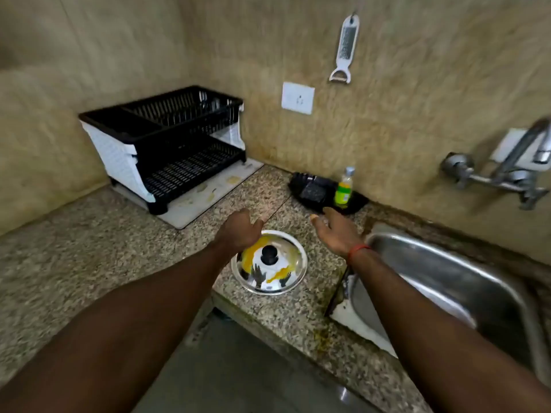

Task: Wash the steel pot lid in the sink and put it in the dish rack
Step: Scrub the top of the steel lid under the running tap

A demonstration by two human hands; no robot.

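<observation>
Greasy lid [269, 262] near bench edge, left of sink [447, 281]; left hand [238, 231] and right hand [338, 231] open, empty; slip risk.

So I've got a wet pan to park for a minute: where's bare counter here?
Bare granite lies left of the steel lid, in front of the dish rack. Crowded: the back strip by the soap bottle and the narrow strip between lid and sink.

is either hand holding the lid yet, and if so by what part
Nothing is held. The left hand and right hand are both open and empty above the counter; the steel pot lid lies there untouched, black knob up.
</observation>
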